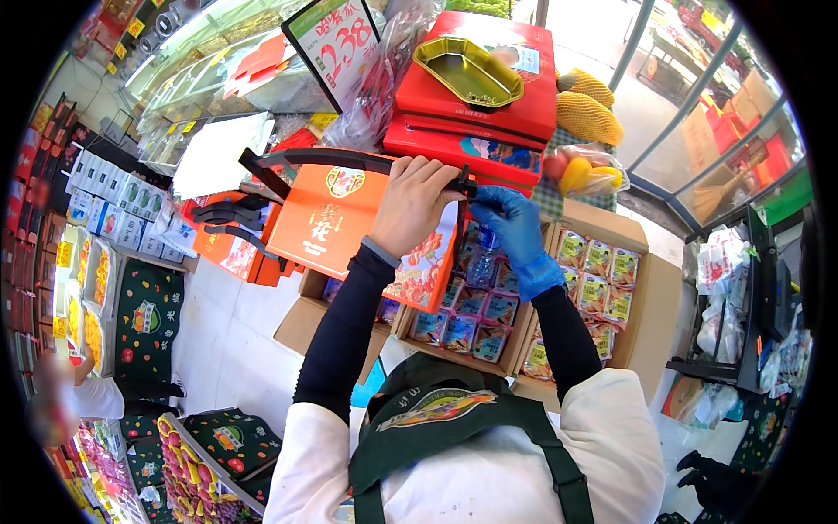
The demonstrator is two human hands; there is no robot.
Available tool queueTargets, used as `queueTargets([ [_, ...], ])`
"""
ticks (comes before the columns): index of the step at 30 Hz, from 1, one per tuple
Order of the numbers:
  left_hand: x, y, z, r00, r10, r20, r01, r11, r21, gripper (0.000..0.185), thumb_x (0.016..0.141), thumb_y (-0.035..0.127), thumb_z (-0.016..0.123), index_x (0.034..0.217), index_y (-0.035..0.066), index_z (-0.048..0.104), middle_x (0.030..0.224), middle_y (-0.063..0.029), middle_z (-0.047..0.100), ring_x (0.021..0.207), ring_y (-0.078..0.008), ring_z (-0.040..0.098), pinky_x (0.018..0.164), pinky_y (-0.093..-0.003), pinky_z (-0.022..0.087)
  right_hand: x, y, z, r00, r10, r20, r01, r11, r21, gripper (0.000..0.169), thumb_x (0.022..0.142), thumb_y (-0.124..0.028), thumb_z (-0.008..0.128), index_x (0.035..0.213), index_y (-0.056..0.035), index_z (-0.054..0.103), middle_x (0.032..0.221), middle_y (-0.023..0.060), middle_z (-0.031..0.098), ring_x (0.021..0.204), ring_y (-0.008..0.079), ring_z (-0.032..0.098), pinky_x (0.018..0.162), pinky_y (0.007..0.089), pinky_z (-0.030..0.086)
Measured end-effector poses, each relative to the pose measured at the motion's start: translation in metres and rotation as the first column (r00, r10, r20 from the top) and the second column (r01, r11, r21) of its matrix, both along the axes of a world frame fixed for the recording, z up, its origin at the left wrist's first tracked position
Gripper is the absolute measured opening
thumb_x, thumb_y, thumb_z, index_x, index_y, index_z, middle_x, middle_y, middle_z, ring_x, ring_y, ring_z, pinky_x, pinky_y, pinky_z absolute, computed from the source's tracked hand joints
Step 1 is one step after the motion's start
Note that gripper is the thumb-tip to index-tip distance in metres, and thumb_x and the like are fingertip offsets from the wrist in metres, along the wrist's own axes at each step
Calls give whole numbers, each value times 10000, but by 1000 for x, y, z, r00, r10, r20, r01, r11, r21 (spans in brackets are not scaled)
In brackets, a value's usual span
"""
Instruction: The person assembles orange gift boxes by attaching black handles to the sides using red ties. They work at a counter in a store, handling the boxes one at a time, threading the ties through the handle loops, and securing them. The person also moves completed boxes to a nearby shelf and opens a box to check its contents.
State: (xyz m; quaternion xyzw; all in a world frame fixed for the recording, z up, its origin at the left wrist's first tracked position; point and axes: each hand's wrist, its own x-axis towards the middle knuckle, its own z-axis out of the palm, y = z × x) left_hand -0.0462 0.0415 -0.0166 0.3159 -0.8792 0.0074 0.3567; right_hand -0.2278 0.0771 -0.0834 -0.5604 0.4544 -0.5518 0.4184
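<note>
An orange gift box (327,229) with a floral print stands tilted before me. A black plastic handle (314,157) runs along its far edge. My bare left hand (419,203) is closed over the handle near its right end, with the wrist above the box lid. My right hand (514,232), in a blue glove, has its fingers bent at the handle's right end; whether they pinch it is hidden. Just below the glove a clear plastic bottle (483,262) with a blue cap stands among small snack packs (458,331).
Open cardboard cartons (635,334) of packs lie under my hands. Beyond are stacked red gift boxes (471,98) bearing a gold tray (468,72), and bagged fruit (586,170). More orange boxes (239,242) stand left. A person (98,399) is at the far left shelves.
</note>
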Motion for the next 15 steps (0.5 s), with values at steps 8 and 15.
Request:
queueTargets([
  [8,0,4,3,999,28,21,-29,999,14,261,767,193,658,982,61,589,825,-50,551,838,-225,506,834,-352,359,-19,-14,9,996,-3,-89,-3,998,-69,251,765,-24,680,1014,-29,649,923,61,664,850,113,617,804,267,492],
  [15,0,8,6,999,31,35,-31,1000,2,348,766,220,666,1050,40,577,859,-66,553,862,-232,507,860,-369,352,1,-11,6,981,26,-191,-29,999,-14,239,780,-51,657,1018,-43,630,949,95,663,896,171,637,790,294,495],
])
